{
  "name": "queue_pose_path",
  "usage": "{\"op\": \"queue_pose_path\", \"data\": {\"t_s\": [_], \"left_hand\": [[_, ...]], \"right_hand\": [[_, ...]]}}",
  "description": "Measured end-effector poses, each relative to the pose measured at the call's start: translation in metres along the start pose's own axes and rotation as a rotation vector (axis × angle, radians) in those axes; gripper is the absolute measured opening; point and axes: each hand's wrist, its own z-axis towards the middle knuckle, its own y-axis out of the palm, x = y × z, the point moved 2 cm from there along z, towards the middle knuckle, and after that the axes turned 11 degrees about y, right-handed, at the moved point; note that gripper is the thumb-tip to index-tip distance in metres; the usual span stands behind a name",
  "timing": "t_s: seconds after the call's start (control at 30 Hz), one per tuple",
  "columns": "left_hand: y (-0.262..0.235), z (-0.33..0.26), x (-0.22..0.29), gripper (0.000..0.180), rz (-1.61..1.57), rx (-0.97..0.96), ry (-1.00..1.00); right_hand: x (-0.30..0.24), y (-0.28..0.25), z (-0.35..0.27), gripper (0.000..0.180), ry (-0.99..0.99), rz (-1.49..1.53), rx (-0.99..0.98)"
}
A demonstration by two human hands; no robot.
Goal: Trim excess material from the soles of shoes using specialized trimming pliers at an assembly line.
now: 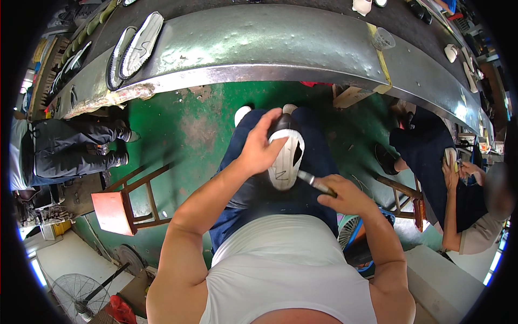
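A shoe upper on a last (pixel 284 162) rests over my lap, its black end away from me and its pale underside facing up. That underside carries dark drawn lines and a dark opening on its right side. My left hand (pixel 260 147) is closed around the left side and far end of it. My right hand (pixel 345 195) grips a short hand tool with a brownish handle (pixel 325 188) and a pale, metal-looking end. The tool's tip is at the near right edge of the shoe; whether it is a knife or a brush I cannot tell.
Ahead curves a metal-topped workbench (pixel 259 40), with a pair of pale shoe soles (pixel 141 46) at its left and a clear cup (pixel 383 38) at its right. A red-topped stool (pixel 113 213) stands left. A co-worker (pixel 458 189) sits at right; another person (pixel 70 151) is at left.
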Motion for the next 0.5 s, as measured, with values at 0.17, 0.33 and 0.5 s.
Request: {"op": "queue_pose_path", "data": {"t_s": [0.17, 0.33, 0.5], "left_hand": [[0.008, -0.029, 0.041, 0.095, 0.239, -0.134, 0.570], [0.020, -0.065, 0.014, 0.100, 0.403, -0.346, 0.493], [0.026, -0.079, 0.029, 0.108, 0.124, -0.487, 0.081]], "right_hand": [[0.003, 0.058, 0.034, 0.069, 0.634, 1.457, -0.418], [0.028, 0.103, 0.073, 0.057, 0.367, 2.018, -0.531], [0.009, 0.091, 0.068, 0.047, 0.712, 1.911, -0.189]]}}
